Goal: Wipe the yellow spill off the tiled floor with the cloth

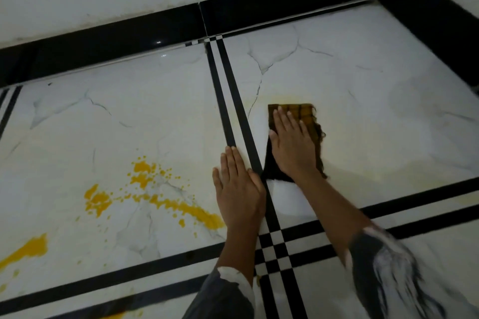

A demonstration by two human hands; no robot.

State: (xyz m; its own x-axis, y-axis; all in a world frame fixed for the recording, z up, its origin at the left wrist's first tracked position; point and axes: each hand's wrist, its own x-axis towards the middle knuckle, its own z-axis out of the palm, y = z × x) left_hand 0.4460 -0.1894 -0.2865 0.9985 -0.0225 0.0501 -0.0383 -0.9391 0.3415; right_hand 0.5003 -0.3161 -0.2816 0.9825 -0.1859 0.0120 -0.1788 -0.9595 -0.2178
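Right hand (291, 144): spread flat, palm down, pressing the cloth (308, 116) against the floor.
Left hand (237, 189): spread flat on bare tile beside the double black stripe (225, 103), holding nothing.
Cloth: dark, yellow-stained, long axis running away from the person toward the black skirting (285, 2).
Yellow spill (155, 197): splattered on the left tile, well apart from the cloth, reaching the left hand's wrist.

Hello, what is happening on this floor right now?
A person is kneeling over a white marble-look tiled floor with black stripes. The right hand presses flat on a dark brown checked cloth, on the tile right of the double stripe, where only a faint yellowish film shows. The left hand rests flat on the floor, empty. The bright yellow spill on the left tile is not yet wiped.
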